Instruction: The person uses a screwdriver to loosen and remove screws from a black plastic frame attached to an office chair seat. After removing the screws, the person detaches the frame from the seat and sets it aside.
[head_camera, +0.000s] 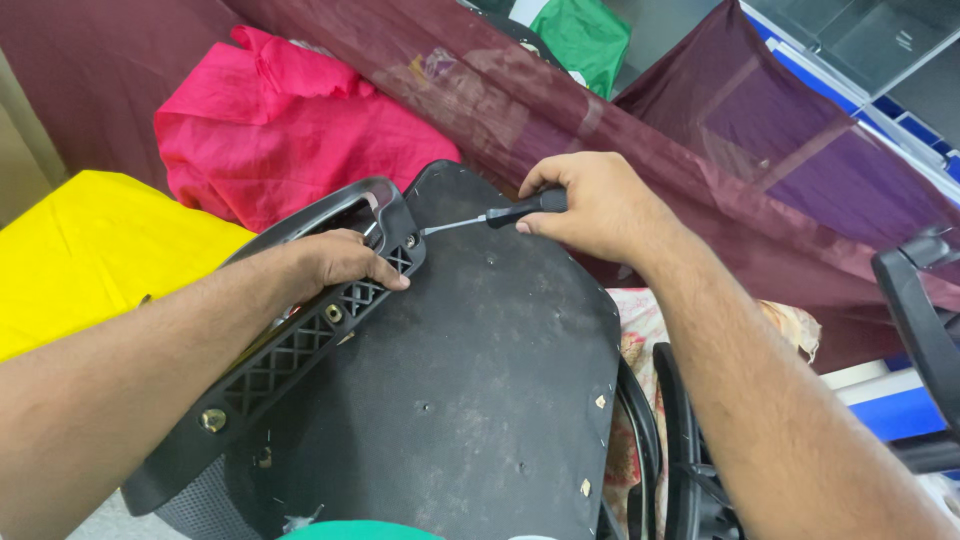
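Seen from above, my left hand (340, 262) clamps the black plastic armrest bracket (300, 350) against the underside of an upturned chair seat (480, 380), fingers curled shut over its latticed edge so the piece cannot slip while I work on it. My right hand (590, 205) is closed tight around the black handle of a screwdriver (490, 217), thumb and forefinger pinching near the front of the grip. The thin metal shaft runs leftward, almost level, and its tip meets a screw (411, 241) at the top corner of the bracket, just beside my left fingertips (395, 283). The tool thus lies between my two hands, its handle buried in the right fist, its point near the left knuckles. Two brass-coloured bolts (213, 419) sit further down the bracket, well apart from the tip. The dusty seat base faces up, presumably to expose these fixings. Pink cloth (290, 130), maroon fabric (520, 100) and a yellow sheet (90, 250) lie behind.
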